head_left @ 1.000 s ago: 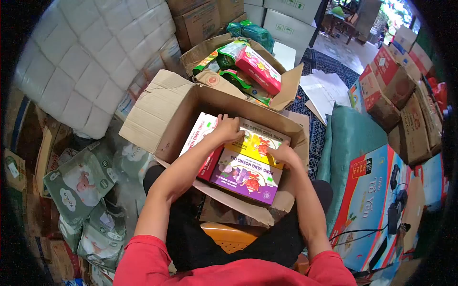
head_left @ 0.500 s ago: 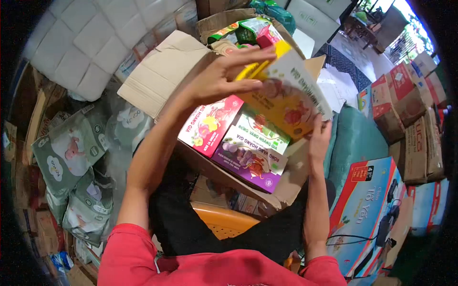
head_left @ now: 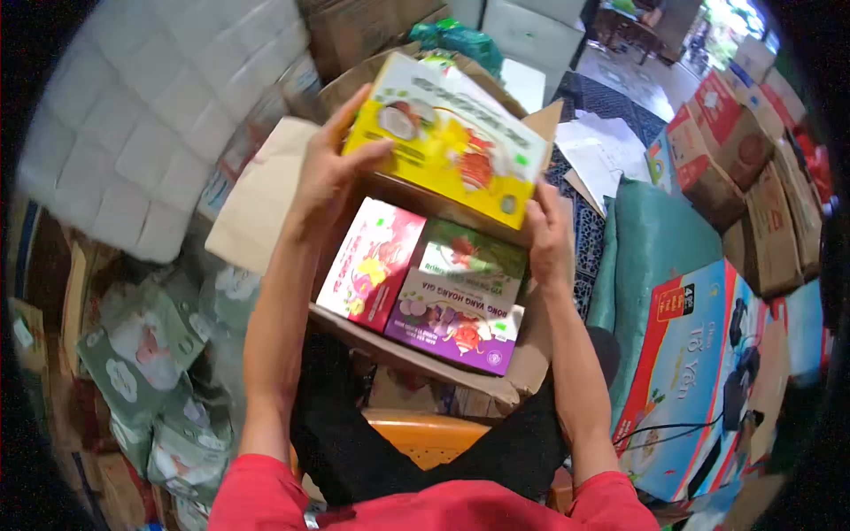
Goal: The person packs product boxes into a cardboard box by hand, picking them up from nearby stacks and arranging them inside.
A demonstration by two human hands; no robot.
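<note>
Between my two hands is a yellow and white carton [head_left: 447, 137] with a coconut and a red figure printed on it. My left hand [head_left: 341, 164] grips its left end, thumb on the front face. At the lower right corner, my right hand [head_left: 547, 232] holds the other end. The carton is tilted above an open cardboard box [head_left: 425, 358]. Inside that box lie a pink and white carton [head_left: 372, 263], a green and white carton [head_left: 474, 257] and a purple carton [head_left: 456, 319].
A cardboard flap [head_left: 257, 195] sticks out to the left. Grey-green diaper packs [head_left: 146, 354] are piled at the left. On the right are a teal cushion [head_left: 660, 265], a blue and red printed box [head_left: 686, 380] and stacked brown cartons [head_left: 722, 133]. A green plastic bag [head_left: 460, 44] lies behind.
The yellow carton has moved left and turned its printed front toward me, now upright-reading. My left hand has shifted from its upper edge to a grip on its left end. The view has shifted slightly.
</note>
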